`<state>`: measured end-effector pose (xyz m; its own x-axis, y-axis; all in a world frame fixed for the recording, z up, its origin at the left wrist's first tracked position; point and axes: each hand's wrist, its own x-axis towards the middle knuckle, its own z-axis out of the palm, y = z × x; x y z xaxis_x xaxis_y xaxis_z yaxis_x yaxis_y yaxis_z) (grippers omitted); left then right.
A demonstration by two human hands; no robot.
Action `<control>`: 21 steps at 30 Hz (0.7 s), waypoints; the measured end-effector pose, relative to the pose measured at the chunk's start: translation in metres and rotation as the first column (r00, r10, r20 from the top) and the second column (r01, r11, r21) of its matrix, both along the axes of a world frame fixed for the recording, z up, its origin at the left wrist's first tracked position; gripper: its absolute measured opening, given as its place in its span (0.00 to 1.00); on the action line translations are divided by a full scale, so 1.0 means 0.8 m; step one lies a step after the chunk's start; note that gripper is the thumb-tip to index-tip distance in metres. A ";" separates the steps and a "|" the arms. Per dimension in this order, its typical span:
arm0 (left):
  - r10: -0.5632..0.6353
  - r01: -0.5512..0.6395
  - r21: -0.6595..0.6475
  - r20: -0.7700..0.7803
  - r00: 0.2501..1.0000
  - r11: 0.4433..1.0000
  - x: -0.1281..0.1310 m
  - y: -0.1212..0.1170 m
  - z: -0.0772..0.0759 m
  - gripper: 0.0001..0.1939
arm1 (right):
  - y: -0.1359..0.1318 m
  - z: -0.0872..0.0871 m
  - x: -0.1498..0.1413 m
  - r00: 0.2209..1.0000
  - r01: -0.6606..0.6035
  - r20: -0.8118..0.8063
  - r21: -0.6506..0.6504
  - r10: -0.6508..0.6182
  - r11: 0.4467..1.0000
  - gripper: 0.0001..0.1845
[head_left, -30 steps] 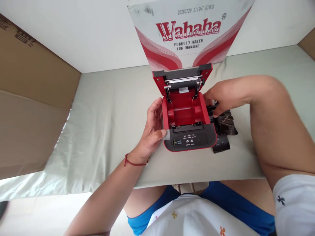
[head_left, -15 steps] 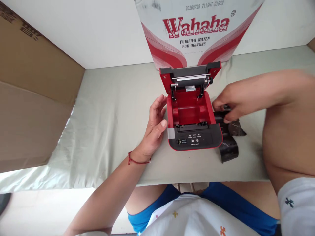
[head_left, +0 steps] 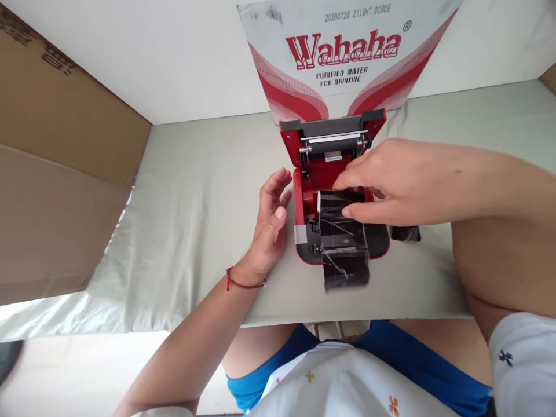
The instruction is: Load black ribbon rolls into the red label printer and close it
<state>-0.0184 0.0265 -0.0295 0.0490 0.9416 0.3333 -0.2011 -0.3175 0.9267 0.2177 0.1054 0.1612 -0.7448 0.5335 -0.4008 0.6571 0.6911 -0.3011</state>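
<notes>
A red and black label printer (head_left: 299, 202) stands on the cloth-covered table with its lid (head_left: 289, 139) raised. My right hand (head_left: 382, 179) grips a roll of black paper (head_left: 343, 231) between thumb and fingers, over the printer's paper bay. A loose strip of the roll hangs forward across the front panel and past its edge. Close by the printer's left side is my left hand (head_left: 271, 226), its fingers apart and holding nothing. To the right of the printer lies a small black scrap (head_left: 405, 233), partly behind my right hand and arm.
A white and red Wahaha water carton (head_left: 347, 63) stands right behind the printer. At the left is a large brown cardboard box (head_left: 61, 174). The table's front edge runs just before my lap.
My right hand has lifted the black paper roll from the printer's right side and carried it left over the open bay. My left hand has barely moved.
</notes>
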 end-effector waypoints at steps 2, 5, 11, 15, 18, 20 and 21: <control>0.007 -0.007 0.002 -0.006 1.000 1.000 -0.001 -0.001 0.003 0.37 | 0.000 -0.011 -0.012 0.996 0.061 0.060 0.060 -0.064 0.996 0.13; -0.002 0.003 0.016 -0.037 0.999 1.000 -0.002 -0.003 0.009 0.36 | -0.001 -0.020 -0.020 0.985 0.089 0.141 0.098 -0.103 0.991 0.14; -0.025 0.044 0.166 -0.117 0.993 0.985 -0.002 -0.010 0.017 0.36 | -0.008 -0.020 -0.032 0.959 0.041 0.271 0.140 -0.078 0.989 0.16; 0.047 0.077 0.355 -0.329 0.943 0.932 -0.005 -0.020 0.031 0.27 | -0.009 -0.022 -0.039 0.946 -0.009 0.322 0.166 -0.046 0.986 0.17; 0.071 0.142 0.430 -0.443 0.894 0.891 -0.008 -0.025 0.044 0.20 | -0.004 -0.025 -0.031 0.967 -0.026 0.254 0.147 -0.012 0.989 0.18; 0.060 0.176 0.439 -0.473 0.879 0.881 -0.009 -0.026 0.051 0.18 | -0.002 -0.020 -0.019 0.990 -0.031 0.139 0.086 0.019 0.996 0.19; 0.058 0.181 0.440 -0.477 0.877 0.879 -0.009 -0.026 0.053 0.17 | -0.002 -0.014 -0.013 0.996 -0.039 0.077 0.068 0.034 0.997 0.20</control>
<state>-0.0253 0.0058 0.0128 0.3618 0.6735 0.6446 0.1789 -0.7287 0.6610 0.2076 0.1036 0.1498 -0.7331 0.5353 -0.4195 0.6502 0.7325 -0.2016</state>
